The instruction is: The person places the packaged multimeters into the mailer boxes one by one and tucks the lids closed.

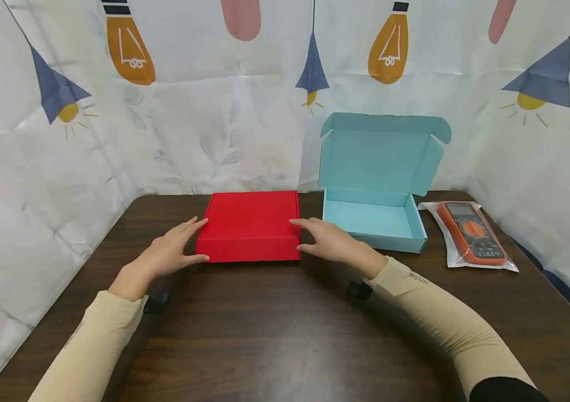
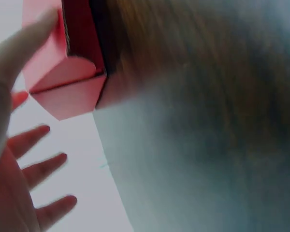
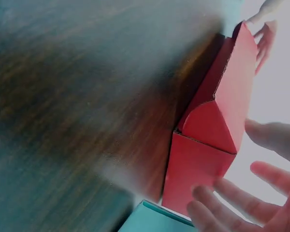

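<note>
A red cardboard box [image 1: 252, 215] sits near the back of the table. In both wrist views its front flap [image 3: 203, 118] stands a little away from the front, leaving a gap. My left hand [image 1: 161, 254] is at the box's left side, fingers spread, with the thumb [image 2: 34, 38] against the lid's front part. At the opposite side, my right hand [image 1: 327, 240] has its fingertips by the right wall and the front right corner, fingers extended. Whether every fingertip touches the cardboard, I cannot tell.
Right of the red box stands a teal box [image 1: 372, 212] with its lid raised. Farther right lies an orange multimeter [image 1: 473, 231] in a clear plastic bag. A patterned curtain [image 1: 179, 123] hangs behind the dark wooden table [image 1: 264, 335].
</note>
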`<act>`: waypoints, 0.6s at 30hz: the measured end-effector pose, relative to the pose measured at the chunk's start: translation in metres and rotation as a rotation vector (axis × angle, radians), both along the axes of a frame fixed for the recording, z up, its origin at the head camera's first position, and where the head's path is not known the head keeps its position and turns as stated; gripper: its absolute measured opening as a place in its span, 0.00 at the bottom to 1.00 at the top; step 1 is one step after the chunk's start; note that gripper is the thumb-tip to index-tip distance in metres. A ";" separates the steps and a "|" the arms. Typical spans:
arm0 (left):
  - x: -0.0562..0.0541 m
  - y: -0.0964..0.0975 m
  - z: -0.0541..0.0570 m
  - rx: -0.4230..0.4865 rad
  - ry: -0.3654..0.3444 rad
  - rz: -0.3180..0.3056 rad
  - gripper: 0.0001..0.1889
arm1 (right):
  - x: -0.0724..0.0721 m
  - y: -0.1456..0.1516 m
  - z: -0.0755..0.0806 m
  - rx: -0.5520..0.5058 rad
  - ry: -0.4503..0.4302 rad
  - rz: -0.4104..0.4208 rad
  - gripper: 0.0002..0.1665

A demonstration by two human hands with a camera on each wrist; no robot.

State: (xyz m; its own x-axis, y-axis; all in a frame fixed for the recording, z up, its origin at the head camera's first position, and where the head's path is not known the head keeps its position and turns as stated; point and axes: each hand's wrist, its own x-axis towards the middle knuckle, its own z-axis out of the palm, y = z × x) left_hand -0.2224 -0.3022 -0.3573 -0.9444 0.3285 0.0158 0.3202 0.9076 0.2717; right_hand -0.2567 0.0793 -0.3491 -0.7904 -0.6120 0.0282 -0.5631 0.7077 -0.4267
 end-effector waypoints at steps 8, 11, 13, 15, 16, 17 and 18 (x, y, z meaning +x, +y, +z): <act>-0.011 0.009 0.001 0.005 -0.028 -0.053 0.48 | -0.004 -0.002 -0.003 -0.029 -0.019 0.100 0.44; -0.016 0.012 0.000 -0.014 -0.047 -0.058 0.49 | -0.010 -0.005 -0.008 -0.011 -0.086 0.158 0.48; -0.019 0.015 -0.001 -0.031 -0.053 -0.070 0.50 | -0.013 -0.008 -0.011 0.021 -0.096 0.187 0.50; -0.022 0.018 -0.002 -0.040 -0.051 -0.085 0.50 | -0.017 -0.011 -0.014 0.068 -0.076 0.202 0.51; -0.024 0.020 -0.002 -0.041 -0.048 -0.092 0.50 | -0.019 -0.013 -0.014 0.090 -0.063 0.207 0.52; -0.025 0.022 -0.002 -0.042 -0.045 -0.098 0.50 | -0.020 -0.015 -0.015 0.108 -0.052 0.209 0.52; -0.027 0.024 -0.002 -0.042 -0.044 -0.103 0.50 | -0.022 -0.017 -0.015 0.125 -0.040 0.211 0.53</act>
